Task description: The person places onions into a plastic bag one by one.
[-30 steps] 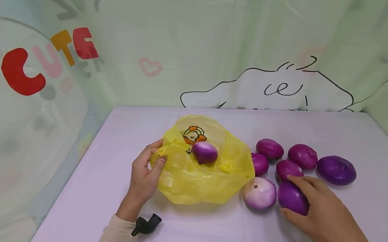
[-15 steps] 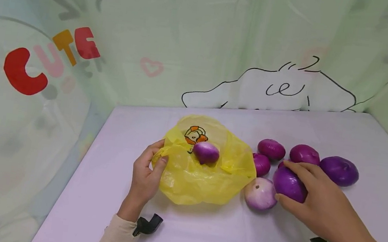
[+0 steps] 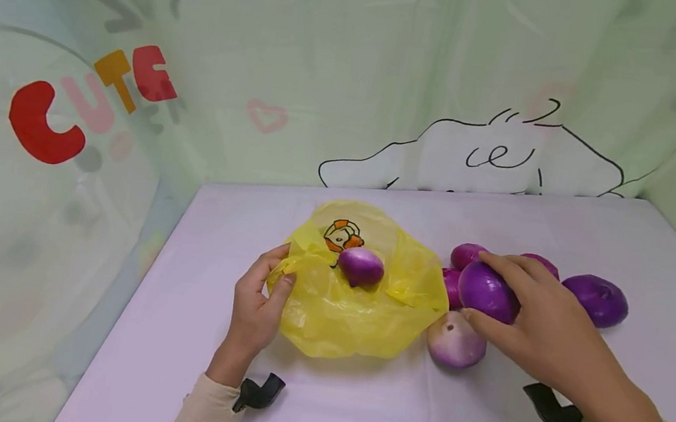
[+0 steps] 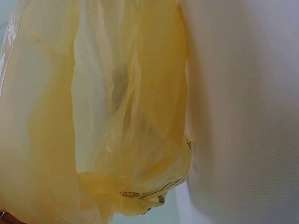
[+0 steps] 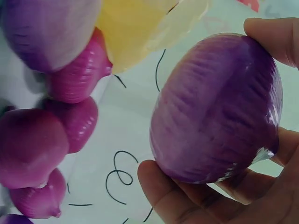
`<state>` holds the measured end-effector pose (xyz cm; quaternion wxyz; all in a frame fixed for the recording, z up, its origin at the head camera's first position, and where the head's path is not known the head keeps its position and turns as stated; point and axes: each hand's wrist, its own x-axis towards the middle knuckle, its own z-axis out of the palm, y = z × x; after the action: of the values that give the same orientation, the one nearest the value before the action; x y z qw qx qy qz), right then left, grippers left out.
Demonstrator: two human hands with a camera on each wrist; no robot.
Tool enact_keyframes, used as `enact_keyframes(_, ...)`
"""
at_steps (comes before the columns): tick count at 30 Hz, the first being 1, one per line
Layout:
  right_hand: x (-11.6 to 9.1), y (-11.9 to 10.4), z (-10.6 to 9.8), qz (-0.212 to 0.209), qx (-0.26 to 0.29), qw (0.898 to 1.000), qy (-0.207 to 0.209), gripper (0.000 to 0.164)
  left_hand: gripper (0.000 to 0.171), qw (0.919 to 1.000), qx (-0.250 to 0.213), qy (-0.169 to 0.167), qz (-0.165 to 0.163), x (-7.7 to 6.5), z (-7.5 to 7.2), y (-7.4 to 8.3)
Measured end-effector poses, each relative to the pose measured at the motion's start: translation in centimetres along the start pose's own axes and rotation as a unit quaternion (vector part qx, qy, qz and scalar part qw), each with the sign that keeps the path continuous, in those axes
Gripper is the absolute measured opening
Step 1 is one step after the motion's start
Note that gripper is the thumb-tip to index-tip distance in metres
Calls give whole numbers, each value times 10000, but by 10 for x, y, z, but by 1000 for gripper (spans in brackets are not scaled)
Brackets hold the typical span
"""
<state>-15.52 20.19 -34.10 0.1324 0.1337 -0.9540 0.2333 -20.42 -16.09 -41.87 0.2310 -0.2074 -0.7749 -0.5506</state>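
One yellow bag (image 3: 343,320), head view: my left hand (image 3: 260,300) pinches its left edge, small onion (image 3: 360,267) in its mouth; my right hand (image 3: 559,336) grips a purple onion (image 3: 487,293) just right of it. Left wrist: bag beside pale tabletop (image 4: 247,112). Right wrist: my thumb and fingers (image 5: 161,191) round the purple onion, clear of other onions (image 5: 32,147).

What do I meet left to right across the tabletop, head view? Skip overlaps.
Left hand → yellow bag → purple onion held in the right hand → dark purple onion.
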Motion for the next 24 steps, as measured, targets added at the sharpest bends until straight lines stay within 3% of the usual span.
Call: enact_keyframes(24,42,-39,2,-17,453,9981,-429,77,10,9999,45,-37,89,0,-1,-1)
